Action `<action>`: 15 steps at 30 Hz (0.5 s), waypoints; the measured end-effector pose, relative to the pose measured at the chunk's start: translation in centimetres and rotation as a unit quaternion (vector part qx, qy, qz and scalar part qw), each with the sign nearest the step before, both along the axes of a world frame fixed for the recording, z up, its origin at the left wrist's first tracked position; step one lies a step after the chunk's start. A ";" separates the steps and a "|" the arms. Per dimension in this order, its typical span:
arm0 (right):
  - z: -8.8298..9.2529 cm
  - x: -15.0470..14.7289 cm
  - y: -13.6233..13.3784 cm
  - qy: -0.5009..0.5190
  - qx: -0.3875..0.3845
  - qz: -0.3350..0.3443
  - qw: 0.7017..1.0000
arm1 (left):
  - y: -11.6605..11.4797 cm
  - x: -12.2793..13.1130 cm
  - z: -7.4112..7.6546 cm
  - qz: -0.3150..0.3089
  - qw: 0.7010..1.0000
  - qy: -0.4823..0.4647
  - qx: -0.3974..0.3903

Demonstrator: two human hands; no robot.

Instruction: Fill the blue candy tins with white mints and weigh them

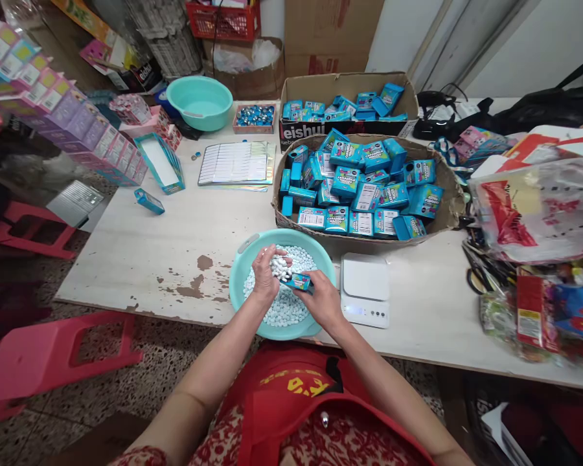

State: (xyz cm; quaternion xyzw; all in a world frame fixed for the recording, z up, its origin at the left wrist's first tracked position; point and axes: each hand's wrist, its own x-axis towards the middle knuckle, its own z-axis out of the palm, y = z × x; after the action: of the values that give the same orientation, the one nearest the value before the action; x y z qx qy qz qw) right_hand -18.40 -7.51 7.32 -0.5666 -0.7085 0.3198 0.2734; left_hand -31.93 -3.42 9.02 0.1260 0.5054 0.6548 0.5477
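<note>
A teal basin [241,260] at the table's near edge is filled with small white candies [286,310]. My left hand [266,275] is cupped over it, closed on a handful of the white candies. My right hand [320,299] grips a small blue box [297,281], held against the left hand's fingers above the basin.
A white scale [366,288] stands right of the basin. Behind it, a cardboard tray [449,207] and a box [344,84] hold several blue boxes. A second teal basin [199,102], a sheet of labels [236,163] and stacked pink boxes [68,110] lie left. Bagged goods [539,213] crowd the right.
</note>
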 end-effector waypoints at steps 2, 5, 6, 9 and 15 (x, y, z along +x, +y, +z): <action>0.0 0.1 0.1 0.007 -0.001 0.009 1.000 | 0.0 0.0 0.1 -0.004 1.000 0.006 -0.007; -0.2 0.3 0.2 0.024 -0.006 0.004 1.000 | 0.0 0.2 0.3 -0.012 1.000 0.019 -0.003; -0.3 0.3 0.2 0.029 -0.007 0.000 1.000 | 0.0 0.4 0.4 -0.012 1.000 0.024 -0.004; -0.2 0.4 0.1 0.031 -0.004 -0.002 1.000 | 0.0 0.8 0.6 -0.014 0.999 0.035 -0.003; 0.6 0.7 0.2 0.051 -0.008 -0.023 0.998 | 0.3 1.1 0.9 0.001 0.998 0.055 0.008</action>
State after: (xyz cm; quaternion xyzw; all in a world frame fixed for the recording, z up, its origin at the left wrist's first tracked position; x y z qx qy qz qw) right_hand -17.70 -7.31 7.95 -0.5674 -0.6782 0.3474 0.3121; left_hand -30.78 -3.14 9.92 0.1658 0.5300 0.6511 0.5174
